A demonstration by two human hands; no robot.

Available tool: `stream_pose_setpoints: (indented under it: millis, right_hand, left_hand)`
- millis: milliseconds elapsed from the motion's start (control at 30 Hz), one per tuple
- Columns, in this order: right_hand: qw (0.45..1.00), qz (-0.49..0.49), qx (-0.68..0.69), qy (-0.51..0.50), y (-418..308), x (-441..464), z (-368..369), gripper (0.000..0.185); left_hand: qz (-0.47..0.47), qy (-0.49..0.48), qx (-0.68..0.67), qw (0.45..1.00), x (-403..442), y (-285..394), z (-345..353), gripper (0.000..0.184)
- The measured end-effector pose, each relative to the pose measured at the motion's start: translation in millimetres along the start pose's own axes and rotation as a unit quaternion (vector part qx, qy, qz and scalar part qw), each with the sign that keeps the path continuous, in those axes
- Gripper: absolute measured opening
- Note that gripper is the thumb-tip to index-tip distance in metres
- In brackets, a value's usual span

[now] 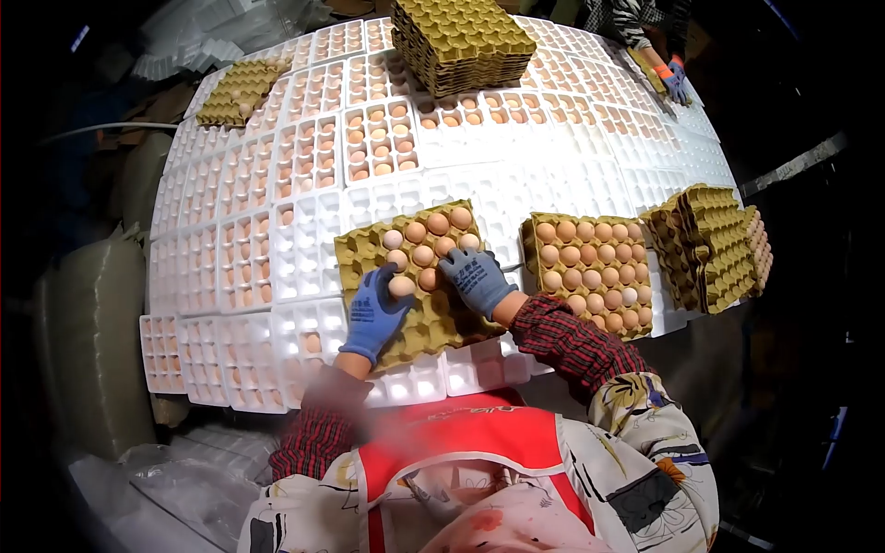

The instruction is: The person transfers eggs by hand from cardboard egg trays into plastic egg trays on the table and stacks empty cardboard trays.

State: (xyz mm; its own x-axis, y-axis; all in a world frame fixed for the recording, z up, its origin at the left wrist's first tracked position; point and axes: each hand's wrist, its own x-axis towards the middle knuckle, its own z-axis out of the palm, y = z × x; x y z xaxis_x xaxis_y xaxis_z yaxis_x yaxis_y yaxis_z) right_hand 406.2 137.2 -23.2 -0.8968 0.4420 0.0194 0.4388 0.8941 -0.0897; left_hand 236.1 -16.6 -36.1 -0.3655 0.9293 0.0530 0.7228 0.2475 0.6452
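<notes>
A brown pulp egg tray [419,346] lies on white foam trays in front of me, partly filled with eggs. My left hand [376,311], in a blue-grey glove, is at its left side, fingers curved around a pale egg [401,287]. On the right part of the same tray, my right hand [477,279], gloved too, has its fingers bent down over eggs; what its fingertips grip is hidden. Beside it on the right stands another pulp tray [590,253] full of eggs.
White foam trays [313,249], many holding eggs, cover the table. A tall stack of pulp trays [461,46] stands at the back, another stack [708,247] at the right. A small pulp tray [238,92] lies back left. A co-worker's gloved hands [674,81] are at the far right.
</notes>
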Motion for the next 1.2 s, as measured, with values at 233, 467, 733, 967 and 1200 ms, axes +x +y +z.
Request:
stream_pose_setpoints:
  millis: [233, 467, 733, 967, 1200]
  right_hand:
    - [0.641, 0.139, 0.754, 0.047, 48, -15, -37, 0.053]
    - [0.982, 0.029, 0.186, 0.01, 38, 35, -36, 0.031]
    - [0.999, 0.027, -0.002, 0.025, 18, 41, -12, 0.024]
    - [0.454, 0.183, 0.87, -0.059, 63, -20, -6, 0.044]
    - [0.528, 0.074, 0.846, 0.019, 14, -36, 3, 0.06]
  left_hand:
    - [-0.114, -0.068, -0.274, 0.952, 17, 24, 9, 0.039]
    - [-0.172, -0.086, -0.451, 0.872, 21, 22, 14, 0.024]
    - [0.035, -0.074, 0.271, 0.959, 19, 44, 49, 0.049]
    - [-0.143, -0.022, -0.565, 0.813, 2, 8, -18, 0.072]
    - [-0.062, -0.023, 0.263, 0.963, 49, 9, -3, 0.054]
